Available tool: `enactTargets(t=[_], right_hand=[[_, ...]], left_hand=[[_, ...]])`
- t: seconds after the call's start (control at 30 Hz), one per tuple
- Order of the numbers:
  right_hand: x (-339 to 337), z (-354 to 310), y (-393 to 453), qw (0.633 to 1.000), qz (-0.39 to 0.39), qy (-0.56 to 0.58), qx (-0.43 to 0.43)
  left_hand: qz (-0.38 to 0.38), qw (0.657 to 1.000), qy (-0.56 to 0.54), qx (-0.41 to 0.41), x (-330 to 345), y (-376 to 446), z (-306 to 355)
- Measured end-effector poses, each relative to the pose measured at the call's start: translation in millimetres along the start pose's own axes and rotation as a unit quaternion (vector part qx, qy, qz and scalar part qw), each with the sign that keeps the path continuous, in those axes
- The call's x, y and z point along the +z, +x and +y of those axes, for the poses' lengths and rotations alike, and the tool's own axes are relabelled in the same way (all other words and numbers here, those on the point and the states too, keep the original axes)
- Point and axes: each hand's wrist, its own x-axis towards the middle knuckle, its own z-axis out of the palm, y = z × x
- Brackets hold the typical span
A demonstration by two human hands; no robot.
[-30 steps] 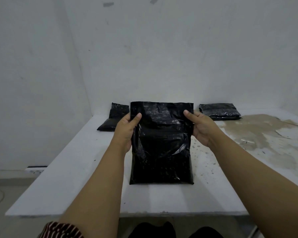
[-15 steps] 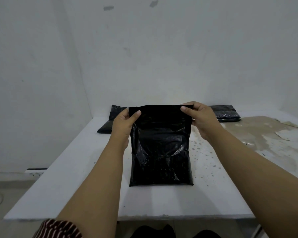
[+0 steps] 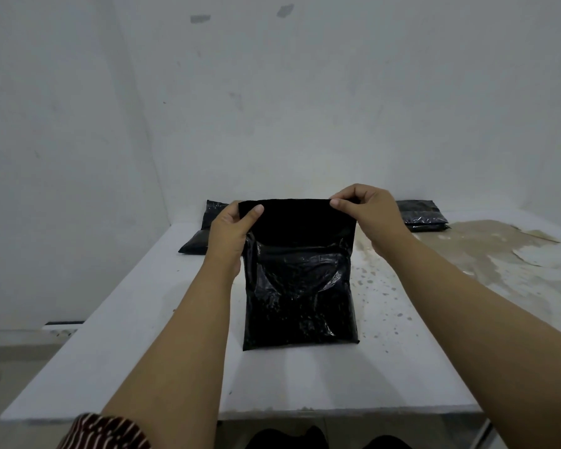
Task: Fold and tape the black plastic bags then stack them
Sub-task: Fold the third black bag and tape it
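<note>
Fold step in hand. Black bag (image 3: 300,286) lies flat mid-table, its near edge toward 6 o'clock, its far flap lifted off the table (image 3: 117,345). Left hand (image 3: 230,234) pinches the flap's left corner, thumb on the front face. Right hand (image 3: 366,215) pinches the right corner between thumb and curled fingers. Both hands grip the bag, none free. The flap stands roughly upright, with a crease line showing just below it across the bag's body.

My read: first fold started, not closed. No tape roll or dispenser visible anywhere, so I can't tell where the tape comes from.

Next move likely calls for bringing the flap toward 6 o'clock and down onto the body, corners kept level so the edge lands square, then pressing it flat with one hand while the other goes for tape. The plastic looks slick and may spring open if released early.

Other bags: one at 10 o'clock (image 3: 204,233), one at 2 o'clock (image 3: 421,217), both against the back wall, well apart from each other. The 2 o'clock one looks folded, probably the stack spot.
</note>
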Motion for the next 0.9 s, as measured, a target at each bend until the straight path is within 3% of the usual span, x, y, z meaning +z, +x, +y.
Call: enactTargets(t=[0.23, 0.43, 0.6, 0.8, 0.9], right_hand=[[1.2, -3.2, 8.1, 0.989, 0.018, -0.134, -0.052], [20.2, -15.4, 10.8, 0.914, -0.005, -0.375, -0.156], [27.7, -12.3, 10.0, 0.922, -0.03, -0.359, -0.142], [26.2, -8.3, 5.2, 0.932, -0.029, -0.339, -0.124], [25.4, -6.4, 4.3, 0.933, -0.025, -0.336, -0.122]], left_hand=[[-0.005, 1.0, -0.007, 0.016, 3.5, 5.3, -3.7], [-0.013, 0.999, -0.026, 0.019, 7.3, 4.3, -8.8], [-0.036, 0.999, -0.021, 0.0, 0.8, -1.2, -15.4], [-0.099, 0.979, 0.056, -0.166, -17.7, -22.5, -43.9], [-0.079, 0.978, 0.054, -0.187, -21.0, -31.5, -57.8]])
